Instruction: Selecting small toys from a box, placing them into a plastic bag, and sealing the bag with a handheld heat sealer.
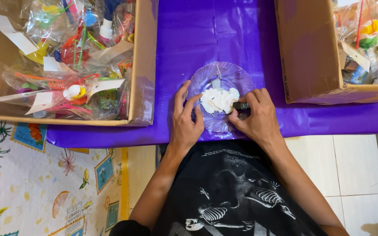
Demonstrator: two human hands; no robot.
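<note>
Black shirt (237,192) with a pale skeleton print fills the bottom of the view, closest to the lens; both bare forearms rise from it toward the table. Left hand (185,120) — fingers spread and lying flat, clamped on nothing — rests on the left rim of a clear plate (224,74), its fingertips touching the plate's edge. Right hand (257,116) has its fingers drawn together, pinching a small dark object (240,105) at the plate's right rim; what the object is cannot be told. White lump (218,99), soft and crumpled in look, sits at the plate's middle, just beside the dark object and between the two hands. Plate lies on a purple sheet (206,30) that covers the table, close to the near edge. Left box (143,65), of cardboard, stands on the sheet to the left, packed with toys in clear bags (66,57) bearing white tags. Right box (305,52) — also cardboard — stands to the right with similar bagged toys. Below the table, a patterned mat (44,183) lies at left and pale tiles (355,166) at right.
</note>
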